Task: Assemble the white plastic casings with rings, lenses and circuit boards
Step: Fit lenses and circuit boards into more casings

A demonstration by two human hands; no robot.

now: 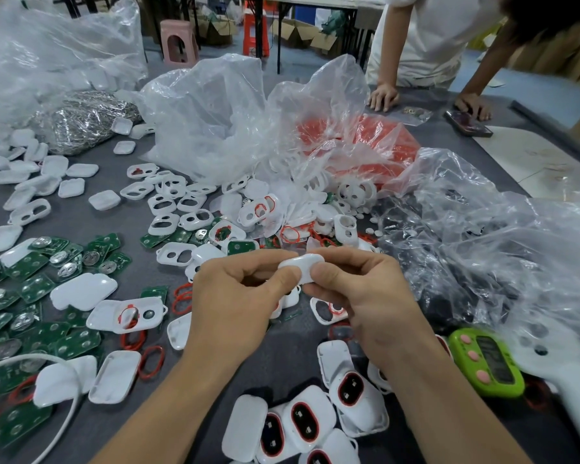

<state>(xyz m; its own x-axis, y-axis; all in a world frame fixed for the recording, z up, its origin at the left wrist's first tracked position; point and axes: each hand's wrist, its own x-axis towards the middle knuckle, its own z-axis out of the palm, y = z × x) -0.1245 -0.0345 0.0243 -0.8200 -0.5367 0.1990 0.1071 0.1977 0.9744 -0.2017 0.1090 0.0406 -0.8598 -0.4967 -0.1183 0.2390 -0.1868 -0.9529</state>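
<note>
Both hands up over mid-desk. Left hand (235,296) and right hand (359,296) each curl fingers (265,259) and thumb round one small white rounded plastic casing (302,264), pinching it from opposite ends. It is held in the air above the grey desk (282,363). Probably a press-shut step; the inside is hidden. Risk: uneven thumb pressure could seat the shell askew. A slip would drop it into the loose parts, with the scattered green circuit boards (31,316) toward the left edge.

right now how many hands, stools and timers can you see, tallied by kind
hands: 4 (left hand and right hand, both pinching one white casing; other person's hands)
stools: 2 (pink stool, red stool)
green timer: 1
total: 7
</note>
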